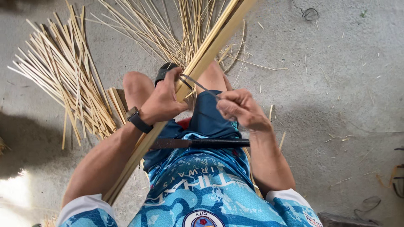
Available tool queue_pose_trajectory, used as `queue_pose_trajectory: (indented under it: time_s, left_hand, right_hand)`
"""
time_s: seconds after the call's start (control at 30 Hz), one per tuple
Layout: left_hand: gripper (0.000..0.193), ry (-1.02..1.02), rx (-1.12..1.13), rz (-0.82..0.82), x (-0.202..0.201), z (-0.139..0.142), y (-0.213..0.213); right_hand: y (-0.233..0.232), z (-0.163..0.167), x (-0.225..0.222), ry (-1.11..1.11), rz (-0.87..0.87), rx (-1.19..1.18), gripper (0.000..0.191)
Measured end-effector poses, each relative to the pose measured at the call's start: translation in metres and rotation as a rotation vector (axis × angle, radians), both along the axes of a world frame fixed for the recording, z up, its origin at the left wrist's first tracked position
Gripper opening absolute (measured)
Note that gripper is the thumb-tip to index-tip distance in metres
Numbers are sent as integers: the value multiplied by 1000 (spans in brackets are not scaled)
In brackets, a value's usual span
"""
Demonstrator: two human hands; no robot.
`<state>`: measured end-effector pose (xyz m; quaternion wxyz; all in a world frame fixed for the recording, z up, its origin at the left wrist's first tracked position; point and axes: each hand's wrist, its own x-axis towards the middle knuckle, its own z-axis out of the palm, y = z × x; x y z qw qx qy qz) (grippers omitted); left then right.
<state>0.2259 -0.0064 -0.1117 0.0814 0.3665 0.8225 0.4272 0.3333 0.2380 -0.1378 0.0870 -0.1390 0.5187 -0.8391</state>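
My left hand [164, 98] grips a long bundle of split bamboo slats [214, 38] that runs from my left hip up to the top of the view. My right hand [240, 108] pinches one end of a thin dark strip [198, 84]. The strip stretches to the bundle and wraps around it by my left fingers. A long dark knife [198, 143] lies across my lap, below both hands. A black watch sits on my left wrist.
Piles of thin bamboo strips lie on the concrete floor: one heap at left [63, 80] and another fanned out at top centre [164, 29]. Loose slivers are scattered to the right. A wire loop [310, 13] lies at the top right.
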Motion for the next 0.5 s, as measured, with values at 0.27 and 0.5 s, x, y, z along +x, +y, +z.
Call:
queue_pose_trajectory:
  time_s: [0.27, 0.5]
  left_hand:
    - [73, 406, -664, 172, 80, 22, -81]
    - [39, 1069, -757, -23, 107, 21, -186]
  right_hand:
    - [-58, 6, 52, -201, -353, -450, 37]
    - [-95, 5, 82, -331, -511, -614, 32]
